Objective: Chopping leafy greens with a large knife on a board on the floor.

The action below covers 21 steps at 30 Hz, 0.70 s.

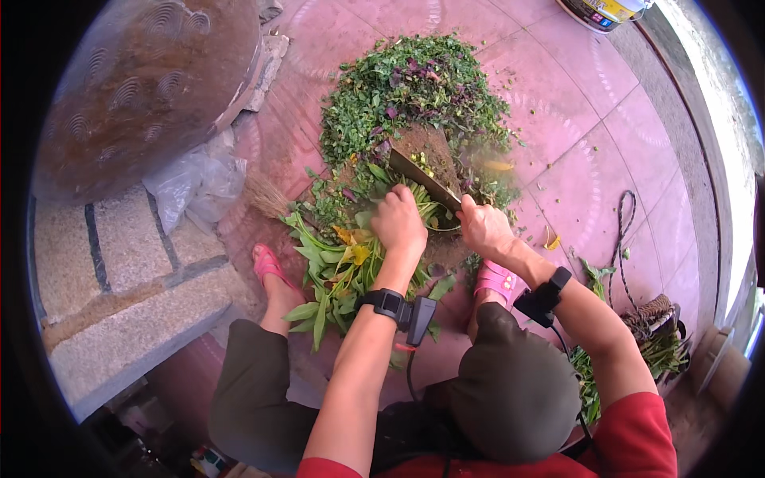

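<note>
My right hand (487, 226) grips the handle of a cleaver (425, 179). Its broad dark blade slants up and to the left, over a brown wooden board (421, 142). Just below the blade, my left hand (400, 220) is closed around a bundle of long green leafy stems (334, 269). The leaves spread down between my feet, with a few yellow ones among them. Cut stem ends lie on the board beside the blade. A large heap of chopped greens (412, 77) with purple bits surrounds the board's far side. My left fingertips are partly hidden.
A big round brown lid (155, 89) rests at the upper left above a stone ledge (131, 245). Near it are a clear plastic bag (197, 182) and a straw broom head (266, 194). A bucket (603, 13) stands far right. A woven basket (654, 319) with greens sits at the right.
</note>
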Each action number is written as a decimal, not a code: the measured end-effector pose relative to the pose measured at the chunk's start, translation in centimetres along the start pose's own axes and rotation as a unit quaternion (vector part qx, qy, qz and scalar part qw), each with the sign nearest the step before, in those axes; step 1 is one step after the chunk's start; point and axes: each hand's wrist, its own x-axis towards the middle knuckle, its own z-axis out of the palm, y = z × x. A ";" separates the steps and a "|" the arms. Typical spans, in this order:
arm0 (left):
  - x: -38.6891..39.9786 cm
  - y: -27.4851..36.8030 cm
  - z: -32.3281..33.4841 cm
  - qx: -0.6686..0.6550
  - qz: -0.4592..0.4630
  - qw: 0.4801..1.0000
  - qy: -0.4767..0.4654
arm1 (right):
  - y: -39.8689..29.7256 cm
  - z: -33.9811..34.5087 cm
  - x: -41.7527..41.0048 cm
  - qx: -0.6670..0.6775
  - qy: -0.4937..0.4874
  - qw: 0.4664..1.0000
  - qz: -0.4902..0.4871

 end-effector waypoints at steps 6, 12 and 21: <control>-0.2 0.1 0.5 0.062 -0.020 0.997 0.028 | 0.7 -1.3 -0.5 0.008 0.049 0.998 -0.039; -0.2 -0.1 1.5 0.057 -0.012 0.997 0.057 | 1.4 -5.4 -2.4 -0.008 0.014 0.998 -0.067; -0.2 -0.1 1.6 0.039 -0.007 0.996 0.075 | 0.1 -5.3 -2.8 -0.056 -0.050 0.997 -0.036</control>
